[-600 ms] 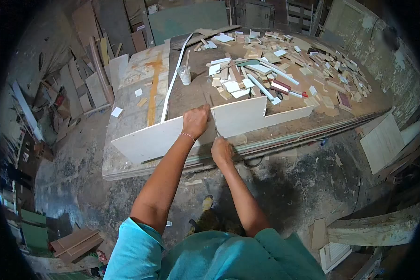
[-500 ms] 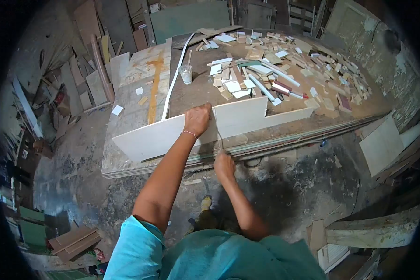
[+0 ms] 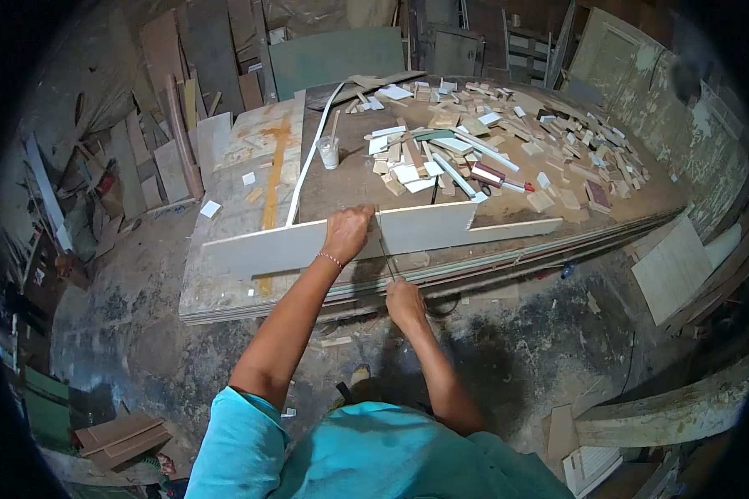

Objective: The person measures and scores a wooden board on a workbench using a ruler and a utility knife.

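Your left hand (image 3: 349, 229) has its grip clamped over the top edge of the pale board (image 3: 291, 247), which stands on its long edge at the near side of the surface (image 3: 225, 287), tilted slightly back. Your right hand (image 3: 405, 301) is closed around the handle of a thin saw (image 3: 384, 249) whose blade runs up across the board's face.

The board looks like thin plywood: light, stiff along its length, but likely to flex and chatter under the blade, so hold it close beside the cut, as you do. It is flat and smooth-faced, with a stepped notch (image 3: 474, 218) at its right end. Behind it lie pale wood offcuts (image 3: 508, 125), a white strip (image 3: 308, 162) and a clear plastic cup (image 3: 329, 152).
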A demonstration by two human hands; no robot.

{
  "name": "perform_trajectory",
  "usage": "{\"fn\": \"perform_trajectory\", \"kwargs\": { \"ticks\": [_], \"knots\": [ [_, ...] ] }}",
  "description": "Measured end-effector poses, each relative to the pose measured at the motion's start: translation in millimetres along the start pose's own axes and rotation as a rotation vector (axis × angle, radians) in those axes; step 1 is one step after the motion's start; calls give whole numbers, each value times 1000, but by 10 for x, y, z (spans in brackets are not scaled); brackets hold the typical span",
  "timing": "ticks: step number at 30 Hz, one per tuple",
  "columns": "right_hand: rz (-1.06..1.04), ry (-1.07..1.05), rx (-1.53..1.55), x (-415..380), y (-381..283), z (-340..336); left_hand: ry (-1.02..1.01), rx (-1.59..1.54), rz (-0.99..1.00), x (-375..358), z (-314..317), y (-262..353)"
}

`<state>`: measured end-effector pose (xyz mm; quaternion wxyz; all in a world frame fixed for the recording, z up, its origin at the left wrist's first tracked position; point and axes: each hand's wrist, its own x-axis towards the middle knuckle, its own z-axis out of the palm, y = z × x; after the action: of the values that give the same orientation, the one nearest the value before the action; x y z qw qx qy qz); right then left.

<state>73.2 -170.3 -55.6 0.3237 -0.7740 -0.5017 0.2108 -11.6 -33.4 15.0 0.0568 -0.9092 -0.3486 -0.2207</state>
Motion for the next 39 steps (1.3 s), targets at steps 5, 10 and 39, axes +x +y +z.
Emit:
{"fn": "perform_trajectory", "kwargs": {
  "ticks": [5, 10, 39],
  "knots": [
    [75, 58, -98, -91, -89, -84, 132, -4, 55, -19, 18, 99],
    [59, 11, -98, 7, 54, -87, 210, -1, 97, -164, 157, 167],
    [35, -149, -215, -898, 70, -686, -50, -22, 204, 140, 338, 289]
  ]
}}
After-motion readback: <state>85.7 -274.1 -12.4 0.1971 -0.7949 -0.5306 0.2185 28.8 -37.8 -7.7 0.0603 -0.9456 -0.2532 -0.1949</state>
